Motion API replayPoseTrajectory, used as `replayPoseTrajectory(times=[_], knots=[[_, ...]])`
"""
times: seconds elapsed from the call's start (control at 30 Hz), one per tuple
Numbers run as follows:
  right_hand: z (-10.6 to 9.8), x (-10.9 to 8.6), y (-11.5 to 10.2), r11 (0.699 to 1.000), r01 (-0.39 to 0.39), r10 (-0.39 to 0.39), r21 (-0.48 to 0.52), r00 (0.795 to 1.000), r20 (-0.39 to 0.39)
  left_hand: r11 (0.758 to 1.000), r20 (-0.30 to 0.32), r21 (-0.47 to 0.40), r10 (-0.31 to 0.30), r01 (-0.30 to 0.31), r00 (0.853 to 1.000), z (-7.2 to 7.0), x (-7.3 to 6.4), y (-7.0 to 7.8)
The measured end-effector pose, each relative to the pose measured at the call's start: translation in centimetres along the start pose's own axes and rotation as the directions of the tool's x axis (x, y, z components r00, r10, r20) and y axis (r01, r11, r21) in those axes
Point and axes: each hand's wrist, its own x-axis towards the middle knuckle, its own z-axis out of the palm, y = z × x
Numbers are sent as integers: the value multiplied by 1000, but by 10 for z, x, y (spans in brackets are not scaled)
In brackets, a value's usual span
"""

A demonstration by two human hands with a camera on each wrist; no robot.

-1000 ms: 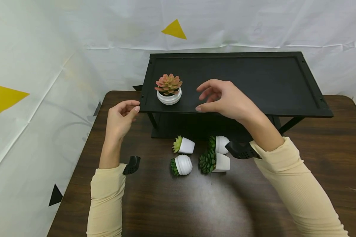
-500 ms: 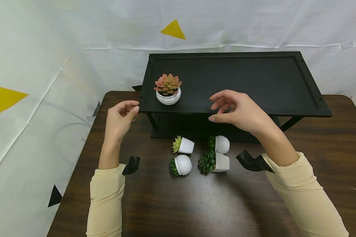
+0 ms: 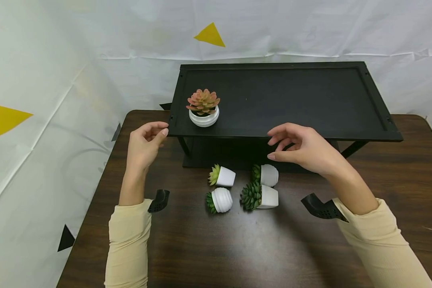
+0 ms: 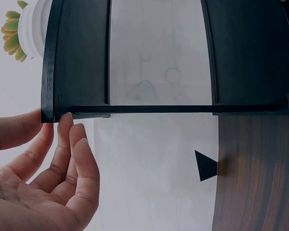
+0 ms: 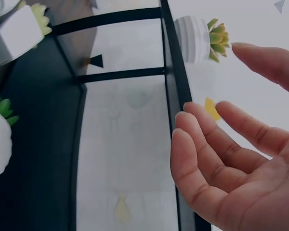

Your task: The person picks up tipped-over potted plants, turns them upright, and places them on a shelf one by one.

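Observation:
My left hand (image 3: 143,147) pinches the front left corner of a black shelf (image 3: 281,100); in the left wrist view the thumb (image 4: 19,127) lies on one face of the board and fingertips touch the other. On the shelf's top, at the left, stands a pink-green succulent (image 3: 203,108) in a white pot. My right hand (image 3: 304,146) hovers at the shelf's front edge, loosely curved and holding nothing. Below it lie a succulent in a round white pot (image 3: 269,175) and a dark green succulent in a square white pot (image 3: 269,197), both tipped on their sides.
Two more tipped potted succulents lie left of those: a light green one in a smooth pot (image 3: 226,177) and one in a ribbed pot (image 3: 222,200). The shelf's lower board (image 3: 223,154) sits on the brown wooden table (image 3: 216,248). White sheeting (image 3: 291,28) hangs behind.
My right hand has moved right and toward me, away from the succulent on the shelf. The left hand has stayed at the shelf's corner, and the plants have not moved.

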Motion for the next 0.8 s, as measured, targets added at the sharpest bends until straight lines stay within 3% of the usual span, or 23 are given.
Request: replayPoseTrajectory(times=[0.4,0.8], knots=[[8,-9,24,999,19,-20,30,1000,23,1000,2,-5,-5,5,1000,0,-1,3],[27,-19,64,1000,23,-23,7,999,36,1000,-7,-6,3,-3,1000,1,0,0]])
